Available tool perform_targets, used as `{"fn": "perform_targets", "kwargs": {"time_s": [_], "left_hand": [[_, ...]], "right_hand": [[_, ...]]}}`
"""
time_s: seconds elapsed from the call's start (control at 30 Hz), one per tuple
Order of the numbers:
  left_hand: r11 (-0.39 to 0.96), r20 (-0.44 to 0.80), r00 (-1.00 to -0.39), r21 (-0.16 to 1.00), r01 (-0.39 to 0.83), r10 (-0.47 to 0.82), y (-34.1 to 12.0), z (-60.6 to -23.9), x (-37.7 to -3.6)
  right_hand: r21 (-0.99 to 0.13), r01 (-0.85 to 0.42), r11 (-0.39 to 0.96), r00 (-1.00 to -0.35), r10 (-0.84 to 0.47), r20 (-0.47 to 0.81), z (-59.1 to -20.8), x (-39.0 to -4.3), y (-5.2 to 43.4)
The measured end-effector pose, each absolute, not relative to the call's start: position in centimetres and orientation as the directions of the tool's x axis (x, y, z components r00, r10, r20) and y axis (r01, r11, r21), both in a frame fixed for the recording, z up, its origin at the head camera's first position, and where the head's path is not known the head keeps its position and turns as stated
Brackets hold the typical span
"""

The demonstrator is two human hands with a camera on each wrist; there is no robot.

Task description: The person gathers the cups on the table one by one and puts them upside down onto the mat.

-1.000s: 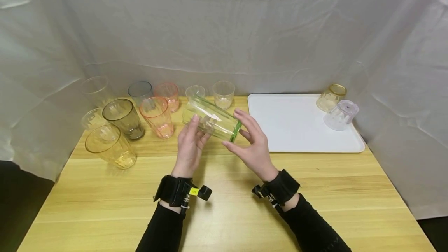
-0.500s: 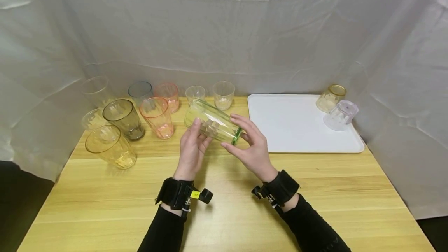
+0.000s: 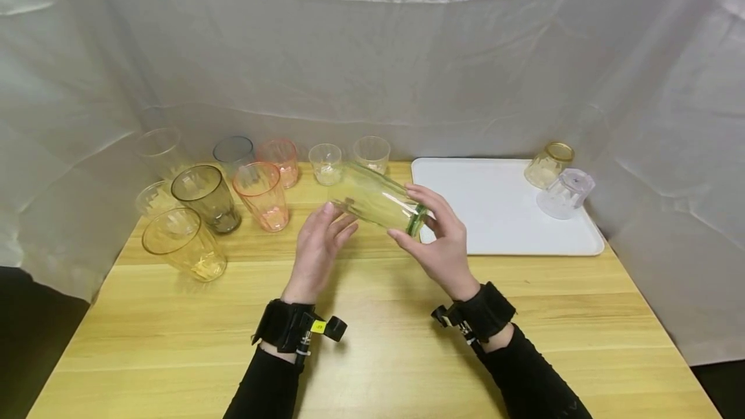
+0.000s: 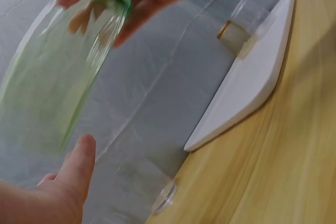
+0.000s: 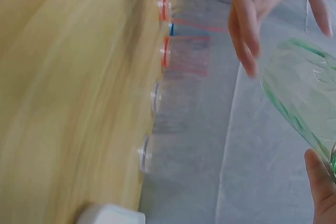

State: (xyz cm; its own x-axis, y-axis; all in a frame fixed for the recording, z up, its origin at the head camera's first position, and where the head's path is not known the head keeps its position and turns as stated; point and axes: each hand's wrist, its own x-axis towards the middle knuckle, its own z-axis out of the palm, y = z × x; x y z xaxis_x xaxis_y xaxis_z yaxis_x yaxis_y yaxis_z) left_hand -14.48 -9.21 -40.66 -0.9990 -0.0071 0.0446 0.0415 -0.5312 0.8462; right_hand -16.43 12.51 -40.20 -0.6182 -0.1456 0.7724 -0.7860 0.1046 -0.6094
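Note:
A pale green glass lies tilted in the air above the wooden table, its green base toward the right. My right hand grips it round the base end, thumb below and fingers above. My left hand hovers just left of the glass's mouth with straight fingers, apart from it. In the left wrist view the green glass hangs above my thumb with a gap between them. The right wrist view has the green glass at the right edge and the left hand's spread fingers beside it.
Several upright glasses stand at the back left: a yellow one, a grey one, an orange one and smaller clear ones. A white tray at the right holds two upturned cups. White cloth walls surround the table.
My right hand has carried the green glass to the right, toward the tray. My left hand has let go of it and stayed behind with its fingers straight.

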Motion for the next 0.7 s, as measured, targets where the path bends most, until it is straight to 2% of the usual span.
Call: {"fn": "perform_targets", "kwargs": {"time_s": [0.13, 0.3, 0.5, 0.7], "left_hand": [[-0.472, 0.03, -0.998, 0.88, 0.054, -0.058, -10.1, -40.6, -14.3], [-0.365, 0.071, -0.991, 0.925, 0.107, -0.112, -11.4, -40.3, -14.3], [-0.113, 0.168, -0.978, 0.977, 0.181, -0.121, -13.2, -40.0, -13.9], [0.125, 0.264, -0.958, 0.96, 0.25, -0.11, -14.8, -40.0, -13.3]], "right_hand": [[-0.62, -0.779, 0.098, -0.627, -0.101, 0.772, -39.6, -16.7, 13.8], [-0.616, -0.777, 0.133, -0.627, -0.063, 0.777, -38.8, -17.0, 15.5], [-0.628, -0.76, 0.169, -0.64, -0.021, 0.768, -38.2, -17.2, 17.4], [-0.617, -0.729, 0.297, -0.642, 0.018, 0.767, -38.0, -17.3, 19.5]]}}
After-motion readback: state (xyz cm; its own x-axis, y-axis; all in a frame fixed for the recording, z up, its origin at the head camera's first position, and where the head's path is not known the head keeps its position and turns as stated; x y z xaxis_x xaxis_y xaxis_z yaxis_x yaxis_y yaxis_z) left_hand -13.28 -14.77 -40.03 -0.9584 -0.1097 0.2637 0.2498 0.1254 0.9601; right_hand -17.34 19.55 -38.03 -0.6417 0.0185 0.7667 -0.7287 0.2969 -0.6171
